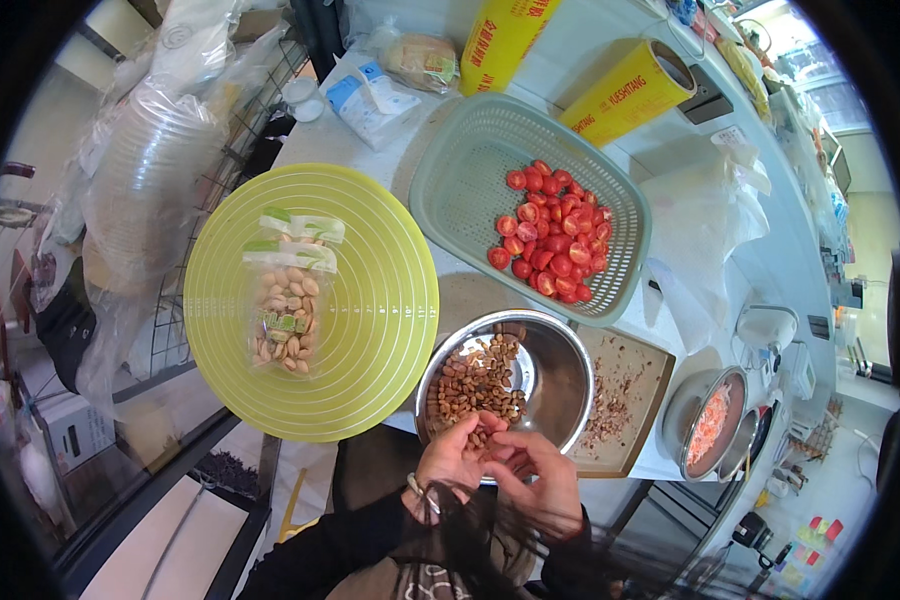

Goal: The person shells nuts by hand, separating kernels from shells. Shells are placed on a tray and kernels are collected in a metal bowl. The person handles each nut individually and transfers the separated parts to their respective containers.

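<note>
A steel bowl (pixel 581 352) with shelled nuts (pixel 480 379) piled on its left side stands at the edge of the counter. Over the bowl's near rim my left hand (pixel 446 465) is cupped upward, a bracelet on its wrist, with several nuts in its palm and fingers. My right hand (pixel 536 476) is close beside it, fingers bent over the left palm; whether it pinches a nut cannot be told. Right of the bowl lies a shallow tray (pixel 649 420) with brown skins and crumbs. Strands of dark hair cover part of both wrists.
A green plastic basket (pixel 450 172) of halved cherry tomatoes (pixel 562 240) stands behind the bowl. To the left, bagged pistachios (pixel 289 319) lie on a round yellow-green turntable (pixel 379 247). Farther right is a bowl of shredded orange food (pixel 709 427). Yellow wrap boxes (pixel 630 90) stand at the back.
</note>
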Action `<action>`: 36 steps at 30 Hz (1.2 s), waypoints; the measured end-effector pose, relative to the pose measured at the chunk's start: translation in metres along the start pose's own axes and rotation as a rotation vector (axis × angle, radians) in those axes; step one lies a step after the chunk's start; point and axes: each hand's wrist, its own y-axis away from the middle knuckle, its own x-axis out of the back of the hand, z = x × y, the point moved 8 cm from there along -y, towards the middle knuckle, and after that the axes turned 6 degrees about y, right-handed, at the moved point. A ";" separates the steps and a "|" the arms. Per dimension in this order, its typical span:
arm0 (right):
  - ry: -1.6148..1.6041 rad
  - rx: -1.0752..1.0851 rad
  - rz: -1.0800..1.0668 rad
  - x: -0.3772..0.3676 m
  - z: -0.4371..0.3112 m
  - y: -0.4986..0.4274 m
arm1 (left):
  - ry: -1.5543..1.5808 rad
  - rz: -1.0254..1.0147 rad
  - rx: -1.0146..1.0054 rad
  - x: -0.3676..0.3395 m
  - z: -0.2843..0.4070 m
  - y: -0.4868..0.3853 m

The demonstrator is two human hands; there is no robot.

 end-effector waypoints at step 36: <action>0.730 0.246 -0.042 -0.072 0.039 -0.100 | 0.119 0.085 -0.095 -0.005 0.007 0.054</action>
